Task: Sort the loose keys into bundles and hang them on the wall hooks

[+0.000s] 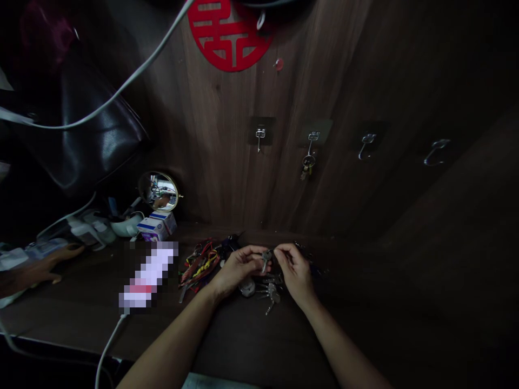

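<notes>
My left hand (244, 266) is closed, thumb and fingers pinching a small metal key (266, 256). Close beside it, my right hand (295, 267) is pinched at the top of that key; what lies between its fingertips is too small and dark to make out. Below the hands, a bunch of keys (273, 294) lies spread on the dark wooden desktop (235, 346), next to a round grey object (247, 287). A heap of red and yellow cords (203, 265) lies left of my left hand. More small metal pieces (318, 265) sit behind my right hand.
Metal hooks (260, 139) line the wooden wall; a key ring (308, 162) hangs from one. A blurred-out phone (150, 275) with a white cable lies left, near small boxes (157, 226) and a round mirror (159, 192). A brown hand-like shape (44, 267) is further left, below a black bag (93, 124).
</notes>
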`<state>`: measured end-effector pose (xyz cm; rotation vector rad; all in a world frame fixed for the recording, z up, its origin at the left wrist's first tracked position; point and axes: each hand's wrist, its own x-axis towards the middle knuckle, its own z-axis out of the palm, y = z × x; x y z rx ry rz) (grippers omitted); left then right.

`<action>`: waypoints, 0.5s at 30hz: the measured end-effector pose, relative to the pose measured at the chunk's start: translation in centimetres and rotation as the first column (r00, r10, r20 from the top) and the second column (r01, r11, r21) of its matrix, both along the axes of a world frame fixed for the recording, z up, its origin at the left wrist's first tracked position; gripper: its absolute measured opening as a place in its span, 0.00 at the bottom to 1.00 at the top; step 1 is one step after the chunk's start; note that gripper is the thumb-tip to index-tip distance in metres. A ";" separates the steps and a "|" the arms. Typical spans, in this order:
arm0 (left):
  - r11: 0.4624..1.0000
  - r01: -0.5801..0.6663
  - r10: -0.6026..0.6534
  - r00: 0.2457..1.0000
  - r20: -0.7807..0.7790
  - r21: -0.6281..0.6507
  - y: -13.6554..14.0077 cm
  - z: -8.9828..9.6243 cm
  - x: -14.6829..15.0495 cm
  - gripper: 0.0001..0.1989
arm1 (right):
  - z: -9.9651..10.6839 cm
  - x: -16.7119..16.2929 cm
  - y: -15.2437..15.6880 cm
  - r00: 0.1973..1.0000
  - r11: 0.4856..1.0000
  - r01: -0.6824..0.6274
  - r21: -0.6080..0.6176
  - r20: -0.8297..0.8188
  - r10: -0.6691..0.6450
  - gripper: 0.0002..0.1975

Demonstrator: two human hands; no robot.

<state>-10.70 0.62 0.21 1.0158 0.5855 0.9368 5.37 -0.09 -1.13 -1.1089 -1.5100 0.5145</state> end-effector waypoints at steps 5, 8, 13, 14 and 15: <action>0.996 -0.069 0.070 0.998 -0.012 0.053 0.1 -0.1 0.2 0.18 | -0.3 0.0 0.1 0.996 1.000 0.008 0.020 0.083 -0.010 0.08; 0.991 -0.113 0.115 0.993 -0.024 0.073 0.0 -0.1 0.3 0.17 | -0.4 -0.1 0.0 0.994 1.000 -0.016 -0.005 0.105 0.017 0.08; 0.983 -0.168 0.174 0.982 -0.079 0.077 0.2 -0.2 0.4 0.19 | 0.0 -0.5 -0.2 0.996 0.998 -0.059 -0.023 0.070 0.060 0.09; 0.982 -0.173 0.180 0.980 -0.086 0.081 0.2 -0.3 0.4 0.18 | 0.1 -0.6 -0.2 0.997 0.997 -0.065 -0.029 0.050 0.067 0.09; 0.981 -0.176 0.183 0.979 -0.090 0.081 0.3 -0.3 0.4 0.18 | 0.2 -0.7 -0.3 0.997 0.996 -0.074 -0.041 0.026 0.075 0.09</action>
